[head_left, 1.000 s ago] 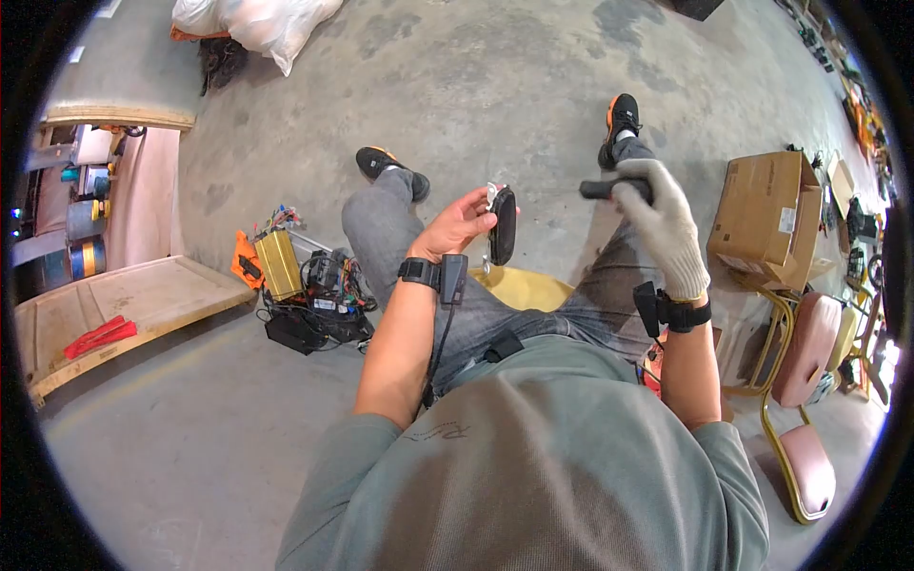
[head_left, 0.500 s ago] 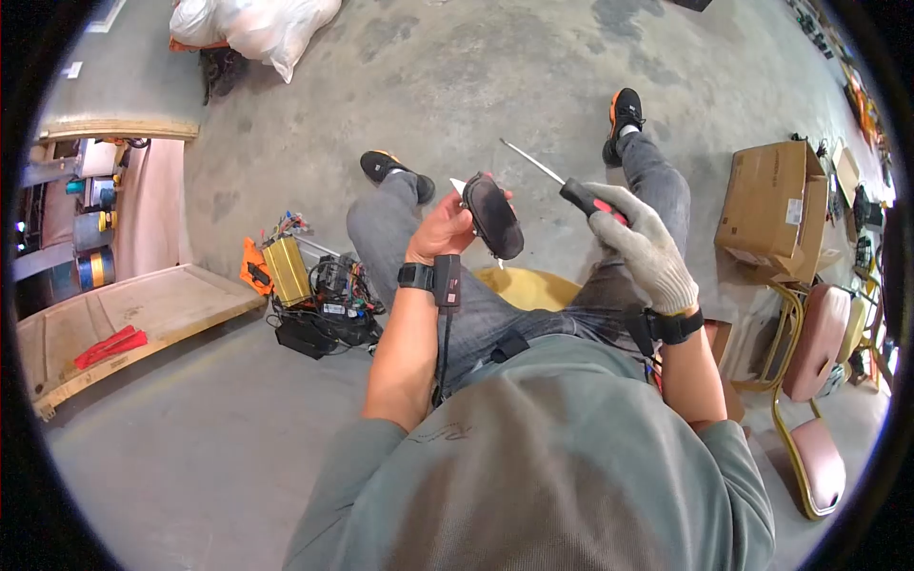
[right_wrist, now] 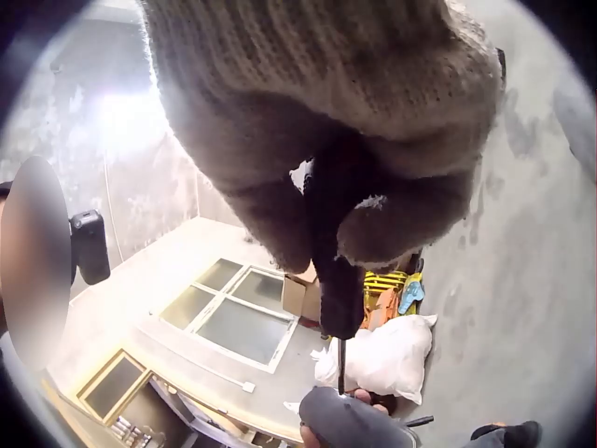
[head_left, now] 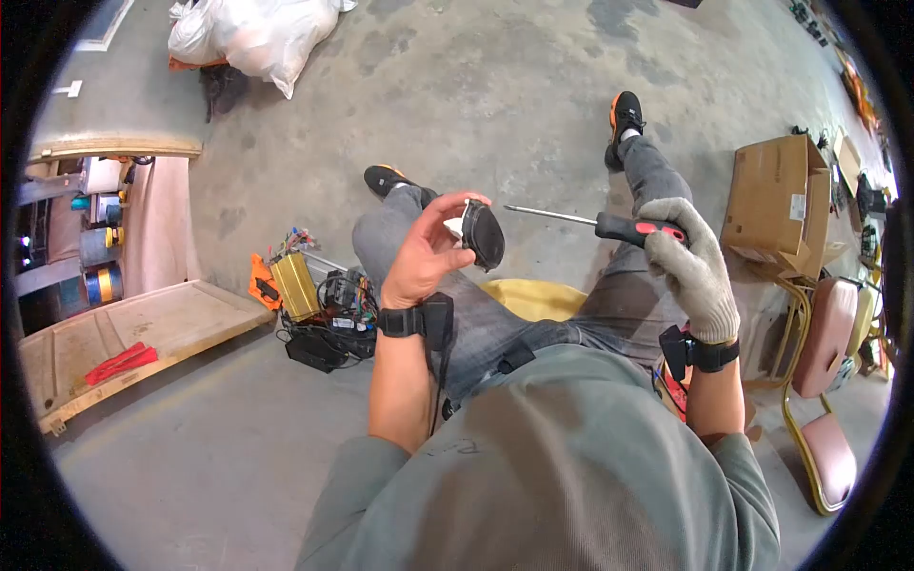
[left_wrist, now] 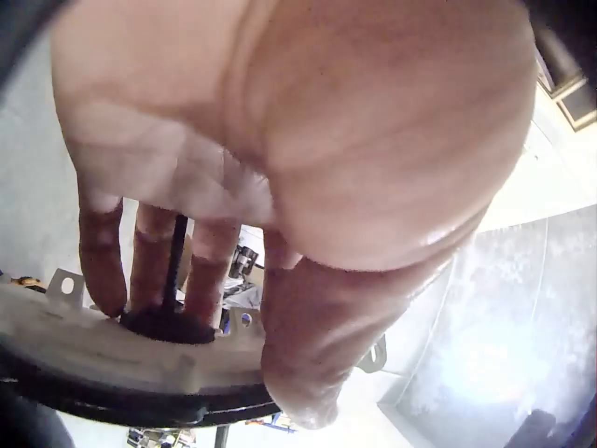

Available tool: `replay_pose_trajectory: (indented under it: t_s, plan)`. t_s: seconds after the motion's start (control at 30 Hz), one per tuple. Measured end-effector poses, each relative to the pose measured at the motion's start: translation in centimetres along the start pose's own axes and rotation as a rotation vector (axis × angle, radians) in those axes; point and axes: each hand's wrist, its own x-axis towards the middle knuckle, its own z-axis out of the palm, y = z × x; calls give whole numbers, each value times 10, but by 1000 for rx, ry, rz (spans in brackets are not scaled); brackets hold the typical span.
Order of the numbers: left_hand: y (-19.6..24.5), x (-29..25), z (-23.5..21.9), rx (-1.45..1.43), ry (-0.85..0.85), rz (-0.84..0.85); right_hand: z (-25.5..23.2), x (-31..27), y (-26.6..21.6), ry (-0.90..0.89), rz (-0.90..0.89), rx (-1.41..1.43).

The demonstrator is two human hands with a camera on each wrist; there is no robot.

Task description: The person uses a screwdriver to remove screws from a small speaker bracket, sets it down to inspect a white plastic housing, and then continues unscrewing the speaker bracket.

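In the head view my bare left hand (head_left: 419, 257) pinches a dark oval part (head_left: 483, 235) with a pale underside between thumb and fingers. The left wrist view shows the thumb on the rim of this part (left_wrist: 112, 359), which has small metal tabs. My gloved right hand (head_left: 692, 262) grips the black and red handle of a screwdriver (head_left: 628, 229), its shaft pointing left toward the part. A gap separates the tip from the part in the head view. In the right wrist view the gloved fingers (right_wrist: 410, 219) wrap the dark handle (right_wrist: 340, 289).
Left of the legs lie a gold box (head_left: 295, 285) and tangled cables with electronics (head_left: 343, 314). Red gloves or cloth (head_left: 121, 363) rest on a wooden board (head_left: 190, 319). A cardboard box (head_left: 769, 195) and chairs (head_left: 823, 338) stand at the right; white bags (head_left: 262, 38) lie ahead.
The screwdriver has swung round to point left, and my right hand has moved slightly right. My left hand has turned the oval part and shows more of its palm side.
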Motion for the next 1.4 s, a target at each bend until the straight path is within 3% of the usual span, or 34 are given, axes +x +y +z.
replay_pose_trajectory:
  t_s: [0.5,1.23,1.33,1.4]
  plan:
    - [28,1,16,219,-44,127,1,1,6,-39,-4,86]
    - [32,0,19,181,-77,151,1,-1,7,-50,10,172]
    - [33,-2,18,178,-90,138,1,0,11,-39,-126,32]
    - [32,-2,17,179,-92,146,1,1,10,-24,-308,-171]
